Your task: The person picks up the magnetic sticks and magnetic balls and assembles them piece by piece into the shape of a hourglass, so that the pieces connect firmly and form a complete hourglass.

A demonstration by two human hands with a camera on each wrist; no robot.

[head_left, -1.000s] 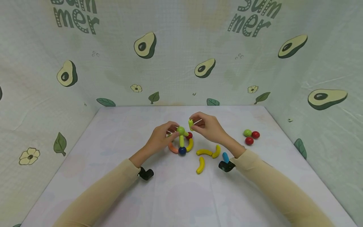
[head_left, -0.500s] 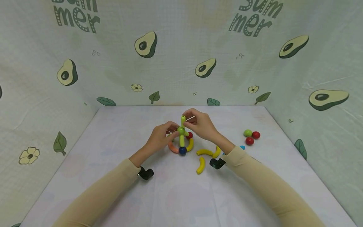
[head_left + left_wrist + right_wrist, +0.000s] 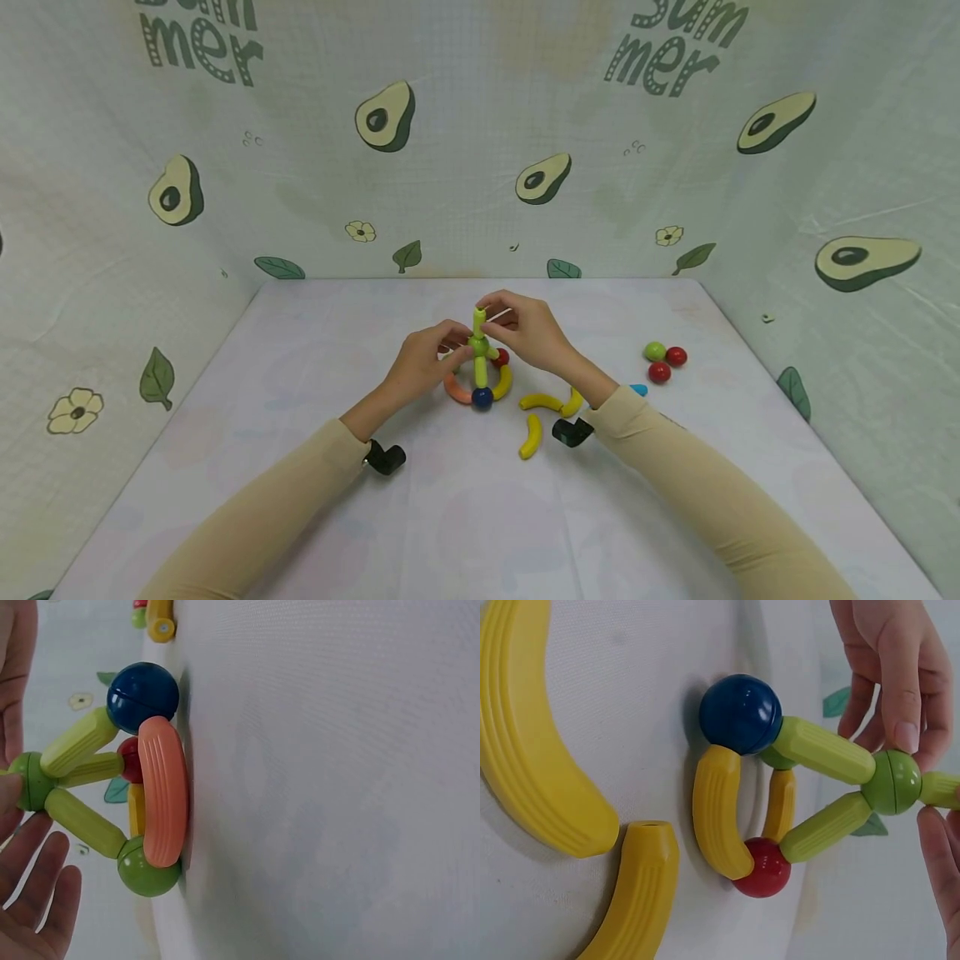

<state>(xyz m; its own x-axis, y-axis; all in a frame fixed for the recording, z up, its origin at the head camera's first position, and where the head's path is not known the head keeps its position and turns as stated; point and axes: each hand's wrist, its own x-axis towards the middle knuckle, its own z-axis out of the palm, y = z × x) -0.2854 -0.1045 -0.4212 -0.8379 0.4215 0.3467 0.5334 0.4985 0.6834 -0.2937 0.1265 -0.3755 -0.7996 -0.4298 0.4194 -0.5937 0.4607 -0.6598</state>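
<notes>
A small pyramid of magnetic sticks and balls stands between the hands. Its base joins a blue ball point(image 3: 142, 697), a red ball point(image 3: 763, 868) and a lower green ball point(image 3: 148, 870) through a coral curved stick point(image 3: 163, 795) and yellow curved sticks point(image 3: 716, 810). Lime sticks point(image 3: 86, 825) slope up to the top green ball point(image 3: 478, 347), which my left hand point(image 3: 420, 360) pinches between thumb and fingers. Upright on that ball is another lime stick point(image 3: 479, 322); my right hand point(image 3: 531, 330) holds it by thumb and fingertips.
Nearer than the pyramid lie loose yellow curved sticks point(image 3: 531, 437). A blue stick point(image 3: 638, 389) is partly hidden by the right sleeve. To the right, a loose green ball point(image 3: 655, 351) sits with two loose red balls point(image 3: 660, 372). A patterned cloth point(image 3: 465, 183) hangs behind the table.
My right hand has moved left with the lime stick, from beside the pyramid to above the top green ball, where the stick now meets it. My left hand has stayed in place.
</notes>
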